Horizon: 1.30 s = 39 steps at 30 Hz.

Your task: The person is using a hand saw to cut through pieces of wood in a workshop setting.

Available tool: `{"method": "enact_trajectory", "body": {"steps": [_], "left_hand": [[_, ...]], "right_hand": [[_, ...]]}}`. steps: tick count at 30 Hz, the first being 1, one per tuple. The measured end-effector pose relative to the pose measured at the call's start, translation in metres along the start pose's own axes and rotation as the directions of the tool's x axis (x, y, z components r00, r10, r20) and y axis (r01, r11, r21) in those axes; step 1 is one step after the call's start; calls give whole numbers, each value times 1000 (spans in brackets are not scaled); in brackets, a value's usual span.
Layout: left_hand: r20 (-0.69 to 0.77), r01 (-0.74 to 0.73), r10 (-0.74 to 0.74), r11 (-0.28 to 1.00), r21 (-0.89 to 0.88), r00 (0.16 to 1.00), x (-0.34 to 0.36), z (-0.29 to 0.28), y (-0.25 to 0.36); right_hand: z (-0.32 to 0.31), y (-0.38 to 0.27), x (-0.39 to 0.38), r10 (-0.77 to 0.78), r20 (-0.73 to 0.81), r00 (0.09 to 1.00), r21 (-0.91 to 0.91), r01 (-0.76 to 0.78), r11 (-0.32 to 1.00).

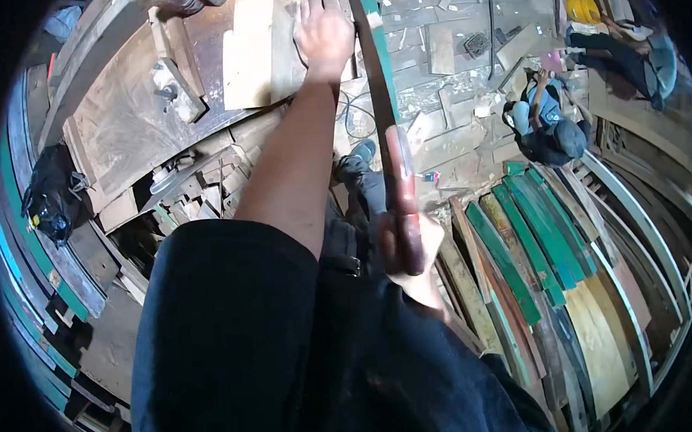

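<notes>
My left arm reaches forward, and my left hand (325, 38) lies flat with its fingers stretched out on a greyish-brown board (283, 53) on the workbench. A pale, light-coloured board (248, 54) lies just left of it. My right hand (423, 247), near my body, is wrapped round the reddish-brown handle of what looks like a handsaw (403, 190). Its long, dark blade runs forward past the right side of my left hand. A green strip (377, 37) shows along the blade's right side; I cannot tell whether they touch.
The wooden workbench (130, 140) carries a clamp-like wooden piece (177, 92). A black plastic bag (52, 198) hangs at the left. Green-painted boards (528, 223) are stacked at right. Scraps litter the floor (461, 18). One person (554, 126) crouches at right; another (648, 60) is farther right.
</notes>
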State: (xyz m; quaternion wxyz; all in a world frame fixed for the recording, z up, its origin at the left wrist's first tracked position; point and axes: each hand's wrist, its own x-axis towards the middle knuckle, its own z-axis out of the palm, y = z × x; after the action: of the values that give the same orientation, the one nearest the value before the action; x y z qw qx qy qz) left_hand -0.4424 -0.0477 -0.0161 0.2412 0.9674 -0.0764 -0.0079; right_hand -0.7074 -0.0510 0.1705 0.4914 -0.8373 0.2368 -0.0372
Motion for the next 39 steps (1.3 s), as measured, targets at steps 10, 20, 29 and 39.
{"method": "enact_trajectory", "body": {"steps": [10,20,29,39], "left_hand": [[-30,-152,151,987,-45,988,7,7,-25],[-90,-216,227,969,118,970,8,6,-21],[-6,-186,188,975,118,982,9,0,-19],[-60,-162,168,982,101,984,9,2,-18]], "right_hand": [[-12,46,-5,-21,164,986,117,1,993],[5,63,58,159,241,957,475,-260,841],[-1,154,-31,-200,-8,980,144,199,969],[19,132,35,201,241,950,445,-292,847]]}}
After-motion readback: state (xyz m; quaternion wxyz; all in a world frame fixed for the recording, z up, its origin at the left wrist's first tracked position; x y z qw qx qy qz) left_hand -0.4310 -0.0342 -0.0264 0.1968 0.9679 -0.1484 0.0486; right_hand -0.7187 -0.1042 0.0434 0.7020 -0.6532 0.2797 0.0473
